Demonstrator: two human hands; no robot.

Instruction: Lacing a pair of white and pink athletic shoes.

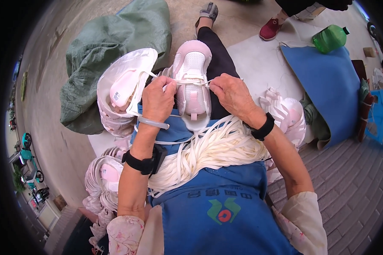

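Two bare hands share one lace: the left hand (158, 97) pinches the white lace (184, 81) between thumb and curled fingers, and the right hand (234, 94) nips it between thumb and forefinger, with the stretch between the grips looking nearly straight. Between the two grips, with the lace across its middle, sits the pink and white shoe upper (194, 63), its rounded pink end beyond the hands and a small pink tab on the near side

The upper should be light and pliable, its mesh likely to crease or sag if pressed hard, so the firmer edging beside the lace looks like the better place to steady it. The lace looks flat and limp, likely to twist rather than slip, and is best taken close to where it leaves the upper. The pale fabric would probably mark easily

Just nearer the body than the grips, a loose bundle of laces (217, 142) lies over the blue apron (178, 221); it seems apt to tangle. Left of the left grip stands a nested stack of uppers (123, 90), and beyond the right wrist another pile of uppers (292, 114)
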